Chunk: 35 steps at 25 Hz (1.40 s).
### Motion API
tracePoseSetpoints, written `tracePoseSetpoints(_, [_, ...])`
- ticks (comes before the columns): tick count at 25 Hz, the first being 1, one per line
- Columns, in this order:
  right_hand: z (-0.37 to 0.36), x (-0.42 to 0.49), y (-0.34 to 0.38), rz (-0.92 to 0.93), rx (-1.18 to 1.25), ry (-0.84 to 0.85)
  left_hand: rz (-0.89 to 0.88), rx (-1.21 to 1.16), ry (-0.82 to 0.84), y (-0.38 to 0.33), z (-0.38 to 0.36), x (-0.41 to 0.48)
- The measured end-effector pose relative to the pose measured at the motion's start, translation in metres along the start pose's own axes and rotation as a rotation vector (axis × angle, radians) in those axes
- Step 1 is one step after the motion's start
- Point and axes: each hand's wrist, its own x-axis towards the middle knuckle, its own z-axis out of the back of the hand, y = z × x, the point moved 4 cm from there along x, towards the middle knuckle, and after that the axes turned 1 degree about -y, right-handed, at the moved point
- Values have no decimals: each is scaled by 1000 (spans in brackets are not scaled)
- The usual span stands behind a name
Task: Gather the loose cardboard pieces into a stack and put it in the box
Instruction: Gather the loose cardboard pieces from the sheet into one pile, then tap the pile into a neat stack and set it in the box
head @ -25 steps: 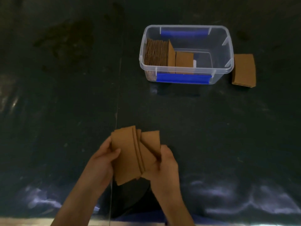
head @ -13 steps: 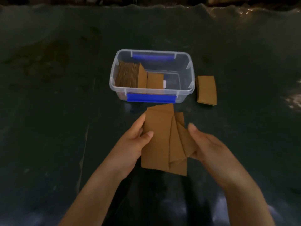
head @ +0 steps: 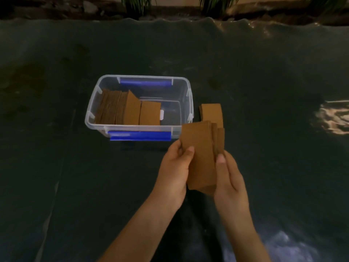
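A: Both hands on the cardboard pieces (head: 201, 157), held up in the air just at 5 o'clock of the clear box (head: 186, 91). Left hand (head: 174, 168) pinches the left edge, thumb on the front face. Right hand (head: 229, 178) closes on the right edge, thumb up top.

B: Squared up?

A: No. Fanned, two or three edges stepping out on the right near the top. I'd say tap the bottom edge level and push the right-hand pieces in flush before going to the box.

B: Which way do they point?

A: Long axis runs roughly 12 to 6, top leaning a touch toward 11, broad face to the wearer.

B: Room in the box?

A: Left half has pieces standing on edge; right half looks free. Drop it in upright there, I'd guess. Another small pile (head: 211, 112) sits on the dark sheet (head: 56, 148) at 3 o'clock of the box, just beside the wall.
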Motion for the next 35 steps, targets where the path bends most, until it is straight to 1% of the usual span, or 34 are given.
tracePoseSetpoints(2, [18, 8, -5, 18, 4, -178, -11, -53, 38, 2, -16, 7])
tracePoseSetpoints(3, [27, 14, -6, 27, -2, -236, -21, -65, 34, 3, -22, 11])
tracePoseSetpoints(5, [44, 27, -6, 47, -52, -299, -38, -58, -6, 7, -28, 20])
tracePoseSetpoints(7, [55, 44, -4, 44, -101, -316, -42, 8, -34, 8, -35, 31])
tracePoseSetpoints(8, [58, 53, -3, 37, -121, -303, -48, 65, -30, 6, -41, 38])
tracePoseSetpoints(10, [56, 75, 1, 47, -171, -217, -70, 209, -31, 1, -55, 55])
tracePoseSetpoints(12, [48, 98, 6, 79, -261, -121, -126, 324, -94, -8, -69, 76])
tracePoseSetpoints(14, [37, 124, 7, 107, -395, -61, -214, 395, -199, -20, -78, 95])
tracePoseSetpoints(16, [31, 150, -1, 88, -442, -73, -302, 529, -265, -25, -80, 112])
tracePoseSetpoints(18, [26, 169, -16, 37, -415, -85, -349, 725, -272, -21, -83, 122])
tracePoseSetpoints(19, [24, 176, -24, -1, -426, -85, -356, 782, -266, -16, -84, 124])
tracePoseSetpoints(20, [23, 180, -33, -44, -459, -83, -350, 799, -262, -10, -84, 126])
tracePoseSetpoints(22, [21, 181, -44, -117, -555, -92, -330, 761, -291, 0, -79, 128])
tracePoseSetpoints(24, [17, 180, -46, -108, -638, -84, -278, 672, -375, 3, -70, 131])
tracePoseSetpoints(26, [11, 176, -45, -58, -688, -64, -203, 586, -416, 2, -65, 137])
tracePoseSetpoints(30, [9, 174, -52, -4, -710, -76, -33, 399, -374, -2, -63, 148])
tracePoseSetpoints(31, [11, 173, -54, -5, -654, -97, 5, 386, -331, -1, -64, 150])
tracePoseSetpoints(32, [12, 171, -53, -12, -544, -116, -2, 475, -293, -2, -65, 151])
tracePoseSetpoints(33, [14, 170, -53, -33, -420, -124, -63, 637, -262, -5, -68, 150])
tracePoseSetpoints(34, [17, 168, -54, -61, -329, -104, -155, 787, -251, -4, -71, 150])
tracePoseSetpoints(35, [22, 167, -53, -86, -273, -72, -253, 847, -249, -4, -74, 147])
